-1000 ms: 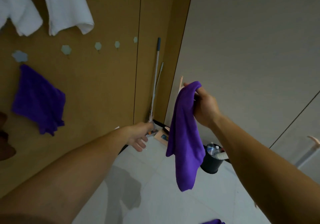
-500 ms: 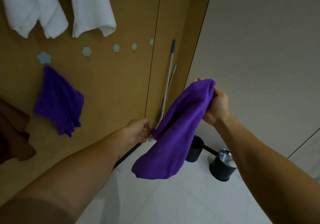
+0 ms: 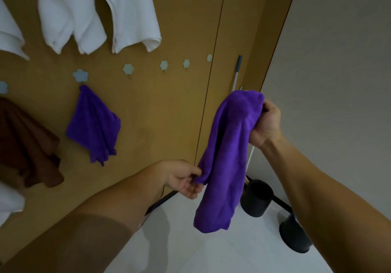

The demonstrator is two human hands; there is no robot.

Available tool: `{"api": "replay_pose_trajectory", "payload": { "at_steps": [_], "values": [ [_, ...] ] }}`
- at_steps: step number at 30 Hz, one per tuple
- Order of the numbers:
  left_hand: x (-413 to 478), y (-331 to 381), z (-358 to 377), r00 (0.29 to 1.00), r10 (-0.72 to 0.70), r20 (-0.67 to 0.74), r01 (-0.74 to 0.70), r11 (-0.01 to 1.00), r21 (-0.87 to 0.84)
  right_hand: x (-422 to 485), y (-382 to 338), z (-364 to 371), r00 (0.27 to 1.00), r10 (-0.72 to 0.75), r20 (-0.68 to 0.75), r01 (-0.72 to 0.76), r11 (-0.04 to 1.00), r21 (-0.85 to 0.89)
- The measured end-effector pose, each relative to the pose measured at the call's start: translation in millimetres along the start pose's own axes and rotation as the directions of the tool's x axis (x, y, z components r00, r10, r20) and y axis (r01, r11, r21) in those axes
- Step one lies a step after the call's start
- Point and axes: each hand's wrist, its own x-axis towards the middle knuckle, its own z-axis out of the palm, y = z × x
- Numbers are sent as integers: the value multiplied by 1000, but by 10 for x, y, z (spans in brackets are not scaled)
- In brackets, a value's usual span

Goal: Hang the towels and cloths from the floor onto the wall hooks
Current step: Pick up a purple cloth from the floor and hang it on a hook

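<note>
My right hand (image 3: 267,124) still grips the bunched top of the purple cloth (image 3: 226,158), which hangs right of centre frame, off the floor. What's new is that my left hand (image 3: 185,180), loose and apart from it a second ago, now pinches the cloth's lower edge between thumb and fingers. The view has also swung toward the wall, bringing the free hooks (image 3: 128,69) into the upper middle, beside the hung purple cloth (image 3: 93,122). I judge I'm spreading it to find a corner for hanging.

The right hand (image 3: 267,122) grips the top of a purple cloth (image 3: 227,158); the left hand (image 3: 184,179) pinches its lower edge. Another purple cloth (image 3: 94,122) hangs from a wall hook (image 3: 80,75).
</note>
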Motion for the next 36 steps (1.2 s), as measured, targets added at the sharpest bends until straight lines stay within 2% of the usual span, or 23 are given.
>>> {"api": "replay_pose_trajectory", "payload": {
  "at_steps": [4, 6, 7, 8, 9, 11, 13, 15, 18, 20, 24, 25, 27, 29, 32, 34, 36],
  "values": [
    [-57, 155, -79, 974, 32, -225, -34, 999, -6, 210, -131, -187, 999, -37, -2, 37, 999, -4],
    [-162, 207, -191, 927, 27, -375, -38, 999, -22, 314, -215, -370, 999, 13, -36, -16, 995, -97],
    [-220, 226, -258, 879, 47, -475, -66, 998, -24, 358, -253, -477, 996, 58, -68, -71, 978, -194],
    [-263, 247, -333, 795, 94, -599, -118, 993, -2, 404, -276, -588, 989, 98, -110, -126, 947, -296],
    [-302, 269, -403, 679, 149, -719, -179, 983, 35, 451, -276, -698, 981, 115, -158, -168, 911, -377],
    [-374, 326, -543, 458, 207, -865, -309, 949, 64, 533, -231, -904, 970, 67, -233, -178, 851, -495],
    [-454, 407, -652, 318, 209, -925, -410, 910, 64, 601, -151, -1061, 969, -8, -247, -140, 806, -575],
    [-537, 476, -716, 204, 244, -948, -479, 870, 120, 629, -81, -1145, 973, -14, -231, -129, 796, -591],
    [-646, 545, -680, 109, 341, -934, -596, 774, 213, 689, -18, -1156, 973, -12, -232, -102, 873, -476],
    [-698, 574, -694, 103, 391, -915, -577, 772, 266, 709, 31, -1102, 977, -5, -212, -101, 869, -485],
    [-888, 622, -775, 155, 396, -905, -608, 760, 229, 673, 83, -1002, 982, 84, -171, -179, 712, -679],
    [-943, 636, -798, 154, 376, -914, -627, 752, 204, 669, 67, -990, 983, 83, -162, -172, 713, -679],
    [-1050, 663, -838, 177, 331, -927, -694, 710, 121, 659, 15, -961, 984, 91, -154, -165, 790, -591],
    [-1138, 678, -877, 242, 296, -924, -727, 687, 30, 633, -12, -947, 980, 143, -139, -191, 873, -449],
    [-1200, 647, -940, 292, 315, -903, -706, 708, 18, 524, 47, -959, 962, 254, -105, -274, 855, -440],
    [-1211, 590, -978, 294, 322, -900, -703, 711, 24, 434, 116, -979, 936, 341, -86, -342, 824, -452],
    [-1207, 515, -1032, 293, 322, -900, -696, 717, 30, 391, 148, -966, 929, 362, -76, -354, 813, -463]
  ]
}}
